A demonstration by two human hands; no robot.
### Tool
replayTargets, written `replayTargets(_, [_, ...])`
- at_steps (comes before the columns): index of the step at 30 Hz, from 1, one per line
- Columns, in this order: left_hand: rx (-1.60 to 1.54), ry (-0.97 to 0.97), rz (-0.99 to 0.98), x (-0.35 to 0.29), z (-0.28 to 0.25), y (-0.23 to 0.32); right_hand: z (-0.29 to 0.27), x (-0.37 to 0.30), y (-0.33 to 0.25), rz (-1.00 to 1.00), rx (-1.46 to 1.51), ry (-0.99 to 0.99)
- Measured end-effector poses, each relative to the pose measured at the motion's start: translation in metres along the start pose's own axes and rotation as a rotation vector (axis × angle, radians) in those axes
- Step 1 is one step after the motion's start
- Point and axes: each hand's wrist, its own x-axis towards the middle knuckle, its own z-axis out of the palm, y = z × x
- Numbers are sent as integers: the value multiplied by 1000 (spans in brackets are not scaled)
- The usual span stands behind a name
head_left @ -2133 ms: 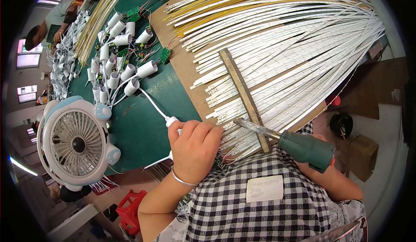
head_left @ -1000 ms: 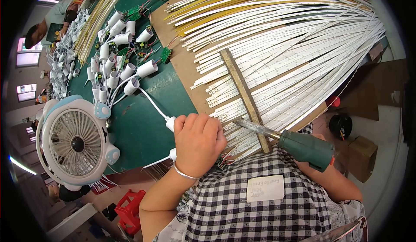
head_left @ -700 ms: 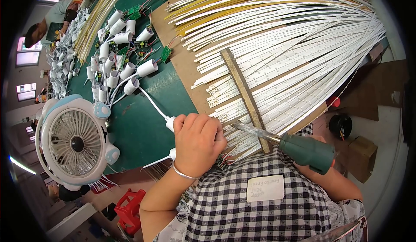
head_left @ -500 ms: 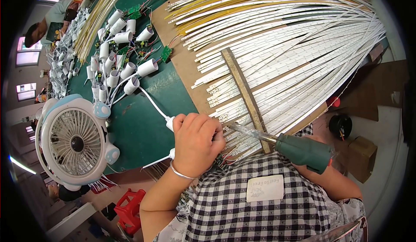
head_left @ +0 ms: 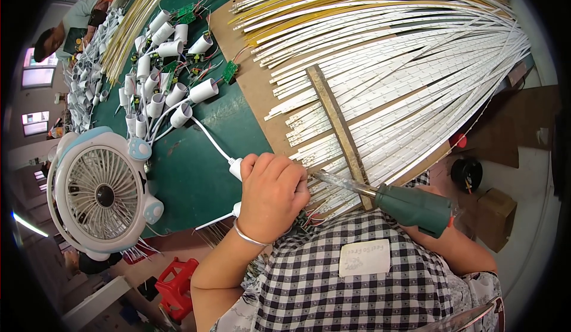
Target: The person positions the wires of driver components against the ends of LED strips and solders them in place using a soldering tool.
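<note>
My right hand (head_left: 437, 190) grips a soldering iron with a dark green handle (head_left: 413, 206), which hides most of the fingers. The iron's metal shaft (head_left: 348, 183) points left, its tip close to my left fingers, above the near ends of the white LED strips (head_left: 380, 115). My left hand (head_left: 275, 192) is closed, knuckles up, beside those strip ends. What its fingertips pinch is hidden. A white cord ends in a white plug-like piece (head_left: 236, 166) that runs under this hand. Red wires and a small circuit board (head_left: 306, 218) show just below it.
A metal bar (head_left: 339, 130) lies across the strips. White tubes with wires and green boards (head_left: 169, 49) are piled on the green table (head_left: 205, 177). At left stands a white fan (head_left: 104, 195), with a red stool (head_left: 174, 287) below. A person (head_left: 77, 25) sits at far left.
The soldering iron's handle has shifted very slightly left. My left hand has barely moved and stays closed at the strip ends.
</note>
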Motion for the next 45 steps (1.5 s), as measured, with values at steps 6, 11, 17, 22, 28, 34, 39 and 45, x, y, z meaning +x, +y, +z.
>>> replayTargets(6, [-15,-28,12,2,-2,-1,3,0,-4,127,177,25])
replayTargets(11, [-24,-49,22,4,-3,-2,-1,4,-6,180,204,69])
replayTargets(17, [-20,-59,26,3,-4,-3,-1,4,-9,147,91,154])
replayTargets(22, [-5,-62,20,3,-4,-2,7,-11,7,271,248,98])
replayTargets(28, [85,-39,25,6,-5,2,12,-11,9,314,553,234])
replayTargets(34, [96,-23,17,8,-6,0,10,-4,9,311,620,241])
replayTargets(39, [71,-21,4,-3,-9,-3,11,0,-5,503,787,395])
replayTargets(45, [-3,-50,-66,-7,-17,-11,8,-7,10,408,743,458])
